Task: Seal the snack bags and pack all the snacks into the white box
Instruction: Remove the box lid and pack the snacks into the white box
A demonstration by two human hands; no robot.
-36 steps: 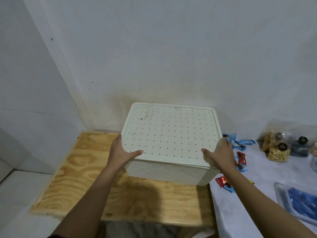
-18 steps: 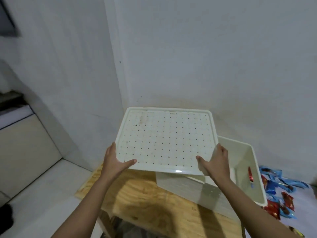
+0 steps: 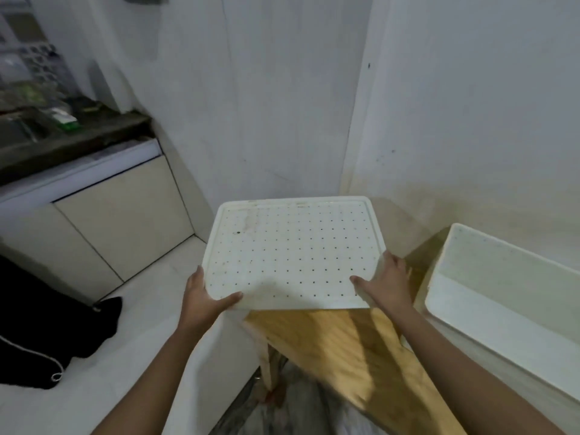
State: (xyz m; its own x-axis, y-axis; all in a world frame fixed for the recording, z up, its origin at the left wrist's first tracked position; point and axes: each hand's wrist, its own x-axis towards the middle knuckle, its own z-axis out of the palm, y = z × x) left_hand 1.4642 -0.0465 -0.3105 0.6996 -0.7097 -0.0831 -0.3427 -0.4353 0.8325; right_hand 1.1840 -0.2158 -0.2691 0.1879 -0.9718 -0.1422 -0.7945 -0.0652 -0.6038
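Observation:
I hold the white perforated lid flat in the air, left of the wooden board's corner. My left hand grips its near left corner and my right hand grips its near right edge. The white box stands open at the right on the wooden board, its inside only partly visible. No snacks are in view.
White walls meet in a corner behind the lid. A low cabinet with a cluttered dark counter stands at the left. A black bag with a white cord lies on the white floor at the lower left.
The lid has come off the box and travelled left, away from it. My view has swung left, so the snacks on the right have left the frame.

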